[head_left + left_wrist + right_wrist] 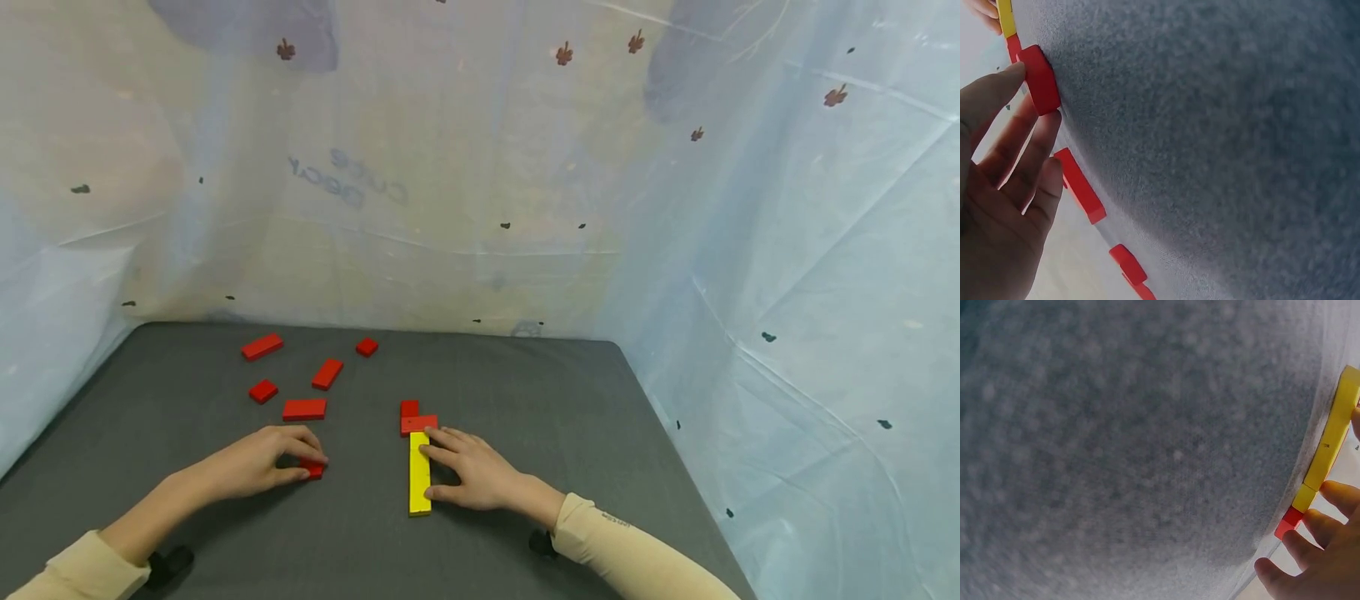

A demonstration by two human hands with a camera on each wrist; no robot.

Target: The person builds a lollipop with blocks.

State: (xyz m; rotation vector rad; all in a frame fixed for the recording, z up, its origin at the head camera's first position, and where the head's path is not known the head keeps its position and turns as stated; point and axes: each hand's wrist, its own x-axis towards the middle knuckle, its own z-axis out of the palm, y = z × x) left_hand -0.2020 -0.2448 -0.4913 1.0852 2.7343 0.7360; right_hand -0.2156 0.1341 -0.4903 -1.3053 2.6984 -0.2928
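Observation:
My left hand (264, 460) pinches a small red block (315, 472) between thumb and fingers at the left of the dark table. In the left wrist view that red block (1041, 84) shows close up, low over the surface. My right hand (480, 473) rests along the right side of a row of yellow blocks (419, 487), its fingers spread and touching them. At the far end of the row lies a crosswise red block (417, 425), with a fingertip at its edge. Another red block (409, 407) sits just behind it.
Several loose red blocks lie at the back left, among them a long one (304, 409), a square one (263, 391) and another square (367, 347). Printed plastic sheeting (450, 167) hangs around the dark grey table (525, 400) at the back and sides.

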